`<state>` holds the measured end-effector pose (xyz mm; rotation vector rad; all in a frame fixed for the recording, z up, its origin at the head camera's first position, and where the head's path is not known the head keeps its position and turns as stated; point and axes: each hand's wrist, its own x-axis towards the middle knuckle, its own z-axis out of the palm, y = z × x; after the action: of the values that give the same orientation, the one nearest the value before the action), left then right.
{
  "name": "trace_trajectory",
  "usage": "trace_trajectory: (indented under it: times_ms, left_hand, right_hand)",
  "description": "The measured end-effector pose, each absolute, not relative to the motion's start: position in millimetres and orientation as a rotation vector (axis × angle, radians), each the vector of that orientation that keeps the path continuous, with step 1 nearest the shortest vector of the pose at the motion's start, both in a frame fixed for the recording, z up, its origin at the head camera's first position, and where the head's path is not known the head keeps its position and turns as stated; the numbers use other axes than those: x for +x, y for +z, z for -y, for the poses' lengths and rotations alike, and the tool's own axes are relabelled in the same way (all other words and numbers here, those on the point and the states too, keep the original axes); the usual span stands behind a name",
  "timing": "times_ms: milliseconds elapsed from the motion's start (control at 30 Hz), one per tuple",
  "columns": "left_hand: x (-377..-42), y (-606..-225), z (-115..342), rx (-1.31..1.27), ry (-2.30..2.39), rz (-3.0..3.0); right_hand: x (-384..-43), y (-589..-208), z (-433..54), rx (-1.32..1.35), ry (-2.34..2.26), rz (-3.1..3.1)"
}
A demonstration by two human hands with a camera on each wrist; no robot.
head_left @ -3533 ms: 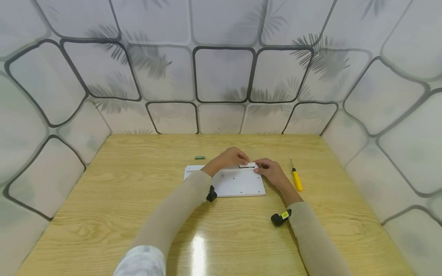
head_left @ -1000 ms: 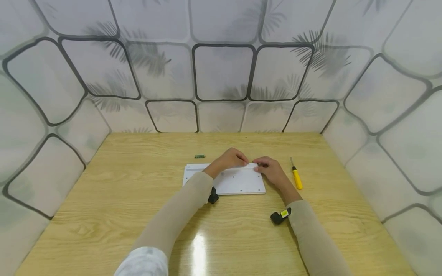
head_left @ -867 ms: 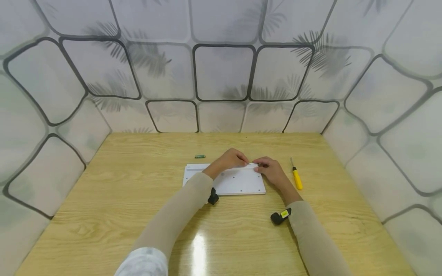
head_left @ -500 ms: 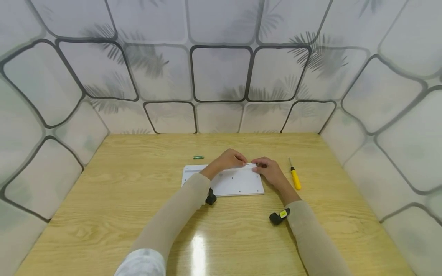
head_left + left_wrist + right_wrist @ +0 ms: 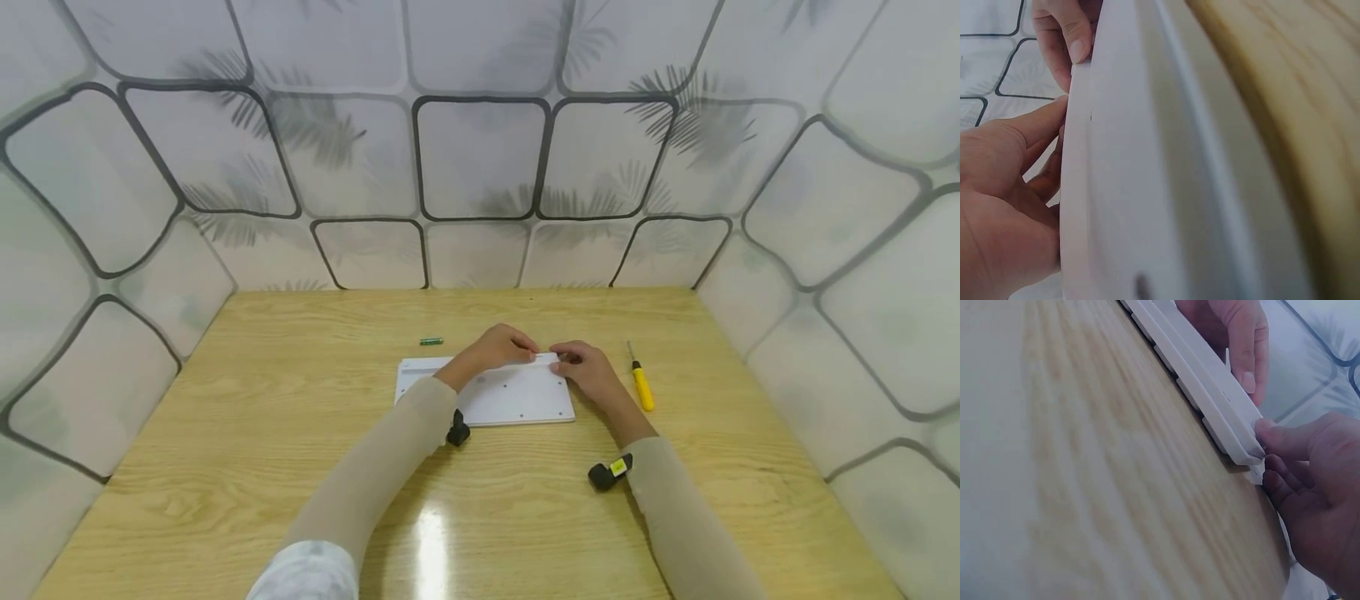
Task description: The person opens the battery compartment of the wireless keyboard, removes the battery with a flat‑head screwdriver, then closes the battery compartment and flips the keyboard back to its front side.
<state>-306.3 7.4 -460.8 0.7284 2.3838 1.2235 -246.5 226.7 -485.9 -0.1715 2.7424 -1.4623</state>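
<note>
A white keyboard (image 5: 525, 396) lies face down on the wooden table, its screw-dotted back upward; key edges show beneath it in the right wrist view. My left hand (image 5: 504, 346) is at the raised far edge, thumb tip against it and the other fingers bent behind, as the left wrist view shows. At the far right corner my right hand (image 5: 1329, 481) pinches the keyboard, thumb on top and fingers curled below. The fingertips of both hands are a short way apart along this edge. The left forearm covers part of the keyboard's left half.
A green battery (image 5: 431, 341) lies on the table behind the keyboard, toward the left. To the right of the right hand is a screwdriver (image 5: 642, 388) with a yellow handle. Patterned wall panels (image 5: 480, 158) enclose the table's back and sides.
Earlier a small white cover sat raised between the hands with a dark slot showing; now the slot is out of sight and that edge looks even. Both hands have barely moved.
</note>
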Motion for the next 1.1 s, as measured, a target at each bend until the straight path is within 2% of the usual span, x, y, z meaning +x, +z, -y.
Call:
trace_trajectory:
  times_ms: [467, 1100]
  left_hand:
    - [-300.3, -456.5, -18.3, 0.774, 1.176, -2.411]
    - [-296.9, -459.7, -41.8, 0.79, 1.054, -2.49]
  right_hand:
    - [-223.6, -483.4, -236.2, -0.084, -1.424, -2.717]
    - [-199.6, -486.8, -243.1, -0.194, -1.385, -2.707]
